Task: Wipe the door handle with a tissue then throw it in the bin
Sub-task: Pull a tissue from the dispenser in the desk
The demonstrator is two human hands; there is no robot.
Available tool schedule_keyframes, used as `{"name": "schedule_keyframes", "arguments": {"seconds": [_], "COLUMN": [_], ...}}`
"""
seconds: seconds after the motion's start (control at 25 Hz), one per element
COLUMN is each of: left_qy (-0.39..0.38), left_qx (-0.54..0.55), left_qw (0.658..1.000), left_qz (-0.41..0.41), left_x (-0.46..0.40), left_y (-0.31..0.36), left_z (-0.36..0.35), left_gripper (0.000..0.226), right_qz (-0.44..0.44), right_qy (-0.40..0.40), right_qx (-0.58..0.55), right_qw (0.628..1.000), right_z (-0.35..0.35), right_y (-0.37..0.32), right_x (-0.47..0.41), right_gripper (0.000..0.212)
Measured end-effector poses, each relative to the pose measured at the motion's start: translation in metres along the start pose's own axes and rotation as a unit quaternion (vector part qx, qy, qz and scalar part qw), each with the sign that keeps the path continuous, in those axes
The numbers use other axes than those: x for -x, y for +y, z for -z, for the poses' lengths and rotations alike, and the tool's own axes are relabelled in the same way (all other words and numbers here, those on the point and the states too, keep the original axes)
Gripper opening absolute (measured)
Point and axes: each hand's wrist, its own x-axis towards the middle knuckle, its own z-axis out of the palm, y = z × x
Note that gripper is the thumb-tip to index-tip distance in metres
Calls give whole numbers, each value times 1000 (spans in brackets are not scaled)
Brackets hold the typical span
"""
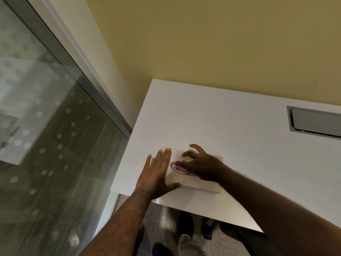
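Note:
A flat white tissue box [201,183] lies on the white desk [212,122] near its left front corner. Its oval slot [178,168] shows pink inside. My left hand [156,174] lies flat against the box's left end, fingers straight and thumb along its front side. My right hand [199,165] rests on top of the box with fingertips at the oval slot; whether a tissue is pinched between them I cannot make out. No door handle or bin is in view.
A glass partition [46,135] with a metal frame runs along the left. A yellow wall [212,43] stands behind the desk. A metal cable hatch [315,122] sits in the desk at right. Below the desk edge are carpet, my shoes and a chair base [208,231].

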Motion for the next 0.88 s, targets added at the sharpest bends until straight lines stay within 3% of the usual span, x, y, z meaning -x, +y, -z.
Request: {"name": "schedule_keyframes", "arguments": {"seconds": [0.16,0.36,0.88], "left_qy": [-7,-2,-4], "left_qx": [14,20,40], "left_qw": [1000,1000,999], "left_qz": [-3,4,8], "left_x": [3,1,-1], "left_y": [2,1,0], "left_z": [0,4,2], "left_gripper": [124,121,121], "right_qz": [67,70,88], "right_qy": [53,42,120], "right_qx": [43,73,72], "right_qw": [995,994,986], "right_z": [-6,-8,2], "right_y": [6,6,7], "right_x": [-6,-9,-18], "right_gripper": [67,64,67]}}
